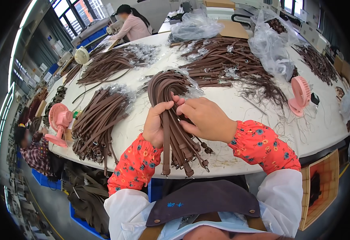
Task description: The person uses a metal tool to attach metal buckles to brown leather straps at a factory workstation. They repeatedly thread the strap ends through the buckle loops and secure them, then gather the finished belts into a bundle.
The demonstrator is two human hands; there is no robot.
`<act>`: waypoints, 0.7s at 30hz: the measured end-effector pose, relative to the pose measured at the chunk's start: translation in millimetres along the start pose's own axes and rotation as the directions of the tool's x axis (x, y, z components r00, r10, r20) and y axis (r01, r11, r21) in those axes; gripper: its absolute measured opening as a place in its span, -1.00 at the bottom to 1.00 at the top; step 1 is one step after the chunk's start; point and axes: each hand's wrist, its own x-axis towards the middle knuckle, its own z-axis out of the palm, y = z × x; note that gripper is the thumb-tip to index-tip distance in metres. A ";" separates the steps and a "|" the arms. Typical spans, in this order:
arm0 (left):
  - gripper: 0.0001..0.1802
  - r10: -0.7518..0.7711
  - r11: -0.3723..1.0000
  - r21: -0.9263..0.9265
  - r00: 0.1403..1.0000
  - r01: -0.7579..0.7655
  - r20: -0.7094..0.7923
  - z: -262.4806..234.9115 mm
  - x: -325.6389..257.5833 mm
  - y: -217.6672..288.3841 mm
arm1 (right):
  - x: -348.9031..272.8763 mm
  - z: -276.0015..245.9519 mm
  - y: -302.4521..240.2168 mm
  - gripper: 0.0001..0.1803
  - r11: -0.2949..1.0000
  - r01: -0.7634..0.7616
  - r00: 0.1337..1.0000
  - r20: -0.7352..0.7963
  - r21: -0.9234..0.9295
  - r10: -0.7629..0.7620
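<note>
A thick bundle of brown leather-like straps (163, 85) is folded over at the top, its buckled ends hanging toward the table's near edge. My left hand (155, 125) is closed around the bundle's left side, thumb across the front. From the right, my right hand (207, 119) presses curled fingers and thumb onto the straps at mid-height; its fingertips are partly hidden among them. To the left lies another pile of brown straps (99, 120) with metal buckles and clear plastic at its far end.
More strap piles (107, 66) cover the far side of the white table (231, 154). Pink fans stand left (59, 119) and right (300, 95), near dark loose threads (267, 91) and a thin metal rod (255, 105). Clear bags (273, 52) lie behind. People sit beyond (133, 26) and left (37, 154).
</note>
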 end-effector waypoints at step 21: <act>-0.70 0.142 0.981 0.151 0.982 -0.123 -0.122 -1.0 -5.2 3.5 | -19.3 -48.0 22.9 -0.86 0.785 -0.278 0.921 -0.077 0.554 0.381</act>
